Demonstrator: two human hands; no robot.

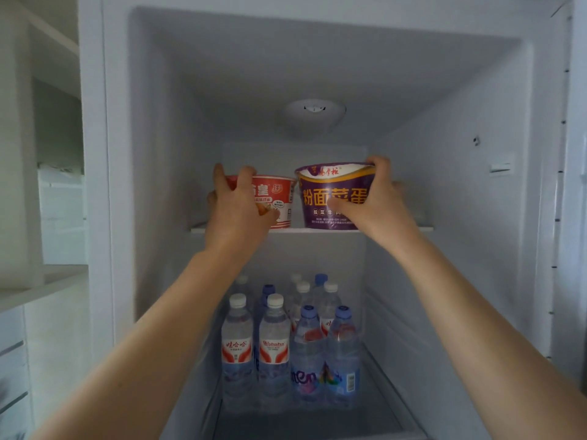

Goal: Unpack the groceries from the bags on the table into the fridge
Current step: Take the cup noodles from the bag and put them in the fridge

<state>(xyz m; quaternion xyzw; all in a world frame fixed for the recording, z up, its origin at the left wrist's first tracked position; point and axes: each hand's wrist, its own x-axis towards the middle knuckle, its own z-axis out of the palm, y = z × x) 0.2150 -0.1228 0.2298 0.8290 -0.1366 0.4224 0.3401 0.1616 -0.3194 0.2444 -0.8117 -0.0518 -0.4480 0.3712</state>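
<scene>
Fingers [246,177] of left hand [236,211] curl round red noodle cup [276,198], hiding its left side. Right hand [378,198] grips purple noodle bowl [330,198], covering its right edge. Both on fridge shelf [422,229], frame centre. Water bottles [290,347] below, rear ones blurred.
</scene>
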